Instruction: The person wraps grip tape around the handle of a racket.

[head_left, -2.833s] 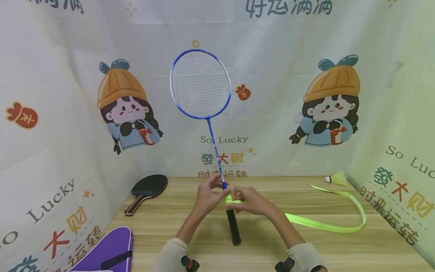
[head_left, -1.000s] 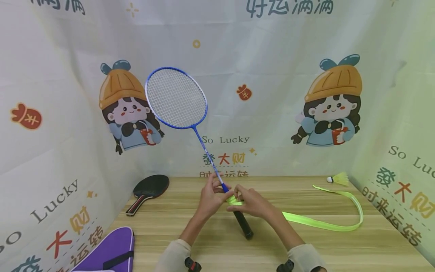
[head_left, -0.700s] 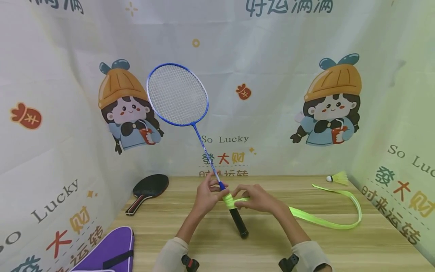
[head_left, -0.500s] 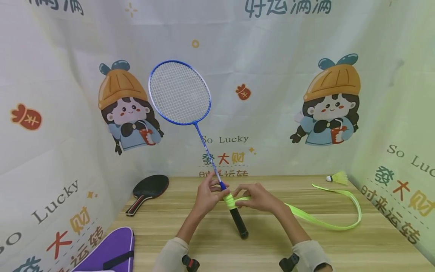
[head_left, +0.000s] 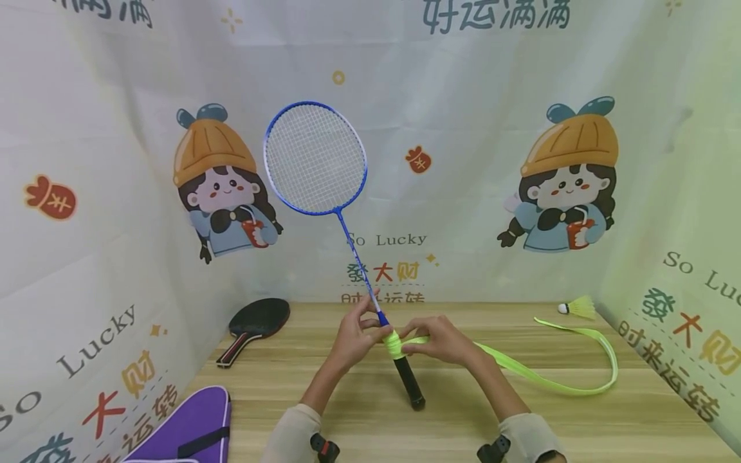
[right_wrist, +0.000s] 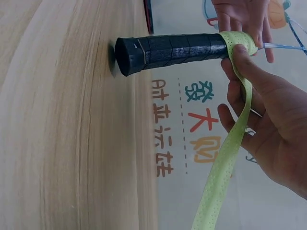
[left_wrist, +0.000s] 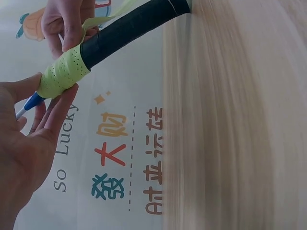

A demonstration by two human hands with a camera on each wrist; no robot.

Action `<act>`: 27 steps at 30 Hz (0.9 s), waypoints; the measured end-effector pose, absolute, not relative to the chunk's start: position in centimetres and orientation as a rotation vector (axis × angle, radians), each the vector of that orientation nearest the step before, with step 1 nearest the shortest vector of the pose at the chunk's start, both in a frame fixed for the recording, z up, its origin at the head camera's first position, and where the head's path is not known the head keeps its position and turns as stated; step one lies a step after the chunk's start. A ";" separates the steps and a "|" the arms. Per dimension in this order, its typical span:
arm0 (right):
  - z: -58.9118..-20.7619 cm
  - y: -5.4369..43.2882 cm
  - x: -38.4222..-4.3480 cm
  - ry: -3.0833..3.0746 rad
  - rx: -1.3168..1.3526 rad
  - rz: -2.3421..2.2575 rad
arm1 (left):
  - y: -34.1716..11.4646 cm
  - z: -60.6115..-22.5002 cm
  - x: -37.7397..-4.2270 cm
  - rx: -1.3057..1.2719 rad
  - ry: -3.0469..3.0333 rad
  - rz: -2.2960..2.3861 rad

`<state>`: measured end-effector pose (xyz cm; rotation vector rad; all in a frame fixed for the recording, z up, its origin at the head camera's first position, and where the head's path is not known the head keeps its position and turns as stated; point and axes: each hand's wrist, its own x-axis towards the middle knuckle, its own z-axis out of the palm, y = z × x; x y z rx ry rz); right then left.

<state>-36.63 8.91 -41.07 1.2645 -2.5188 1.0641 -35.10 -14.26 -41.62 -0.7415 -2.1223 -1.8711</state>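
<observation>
A blue and white badminton racket (head_left: 315, 159) is held up at a tilt, its head toward the upper left. My left hand (head_left: 354, 334) pinches it at the top of the handle, thumb and fingertips on the wrapped part. Yellow-green perforated overgrip tape (left_wrist: 63, 73) goes round the upper handle in several turns. Below the turns the black handle (right_wrist: 177, 50) shows bare down to its butt. My right hand (head_left: 442, 341) pinches the tape between thumb and forefinger close beside the handle. From there the tape's loose tail (head_left: 602, 386) runs right and curls over the table.
A black table tennis bat (head_left: 258, 318) lies at the back left of the wooden table (head_left: 579, 431). A purple racket cover (head_left: 191, 421) with a black strap is at the front left. At the back right lies a yellow shuttlecock (head_left: 577, 307). Printed cloth (head_left: 463, 128) hangs around the table.
The racket first leaned further left, then came partly upright again. The right hand has drawn slightly away from the handle, and more of the green wrap shows between the hands.
</observation>
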 end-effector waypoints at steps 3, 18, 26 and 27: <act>-41.2 8.8 -36.6 -2.514 1.273 1.051 | -14.4 -41.8 -35.1 -0.771 -2.121 -1.928; -41.4 8.1 -36.4 -2.546 1.290 1.052 | -14.7 -41.4 -35.4 -0.692 -2.097 -1.912; -41.9 7.3 -36.3 -2.566 1.174 1.081 | -13.4 -41.5 -35.1 -0.682 -2.101 -1.687; -42.0 7.2 -36.3 -2.560 1.171 1.069 | -13.2 -41.6 -35.1 -0.667 -2.098 -1.660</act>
